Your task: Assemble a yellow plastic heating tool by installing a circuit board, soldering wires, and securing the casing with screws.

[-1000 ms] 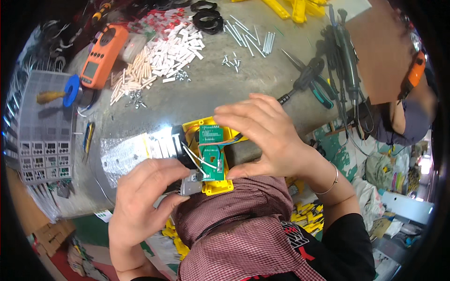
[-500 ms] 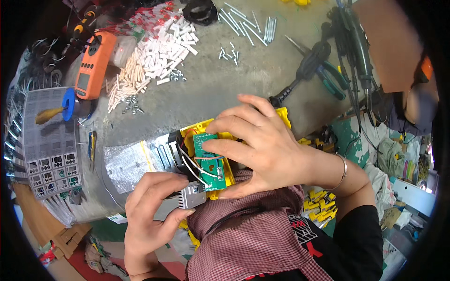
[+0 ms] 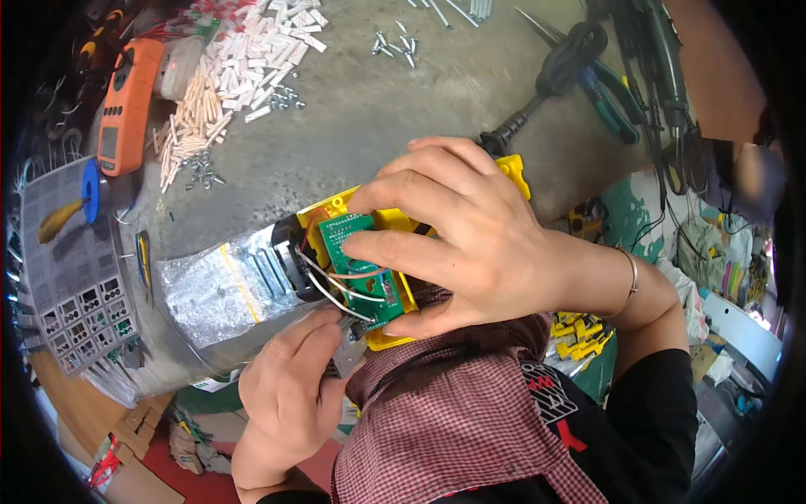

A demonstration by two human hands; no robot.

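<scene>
A green circuit board (image 3: 357,281) sits tilted in a yellow plastic housing (image 3: 515,176) at the table's near edge. My right hand (image 3: 474,235) grips the board, fingertips on its face and thumb along its near edge. White, red and orange wires run from the board to a black cylindrical part (image 3: 290,256) on its left. Below the board's near left corner, my left hand (image 3: 294,378) is closed on a grey finned heat sink (image 3: 347,357), mostly covered by the fingers. Silvery plastic wrap (image 3: 206,290) lies left of the black part.
An orange multimeter (image 3: 126,113), white sleeves (image 3: 252,59) and small screws (image 3: 201,172) lie far left. More screws (image 3: 399,46) lie at the back. Pliers (image 3: 613,105) and black cables (image 3: 663,92) are at right. A solder spool (image 3: 91,191) rests on a component sheet (image 3: 59,252).
The table's contents have shifted left and up in view. My left fingers have closed further over the heat sink, now mostly hidden. My right hand keeps its grip on the board.
</scene>
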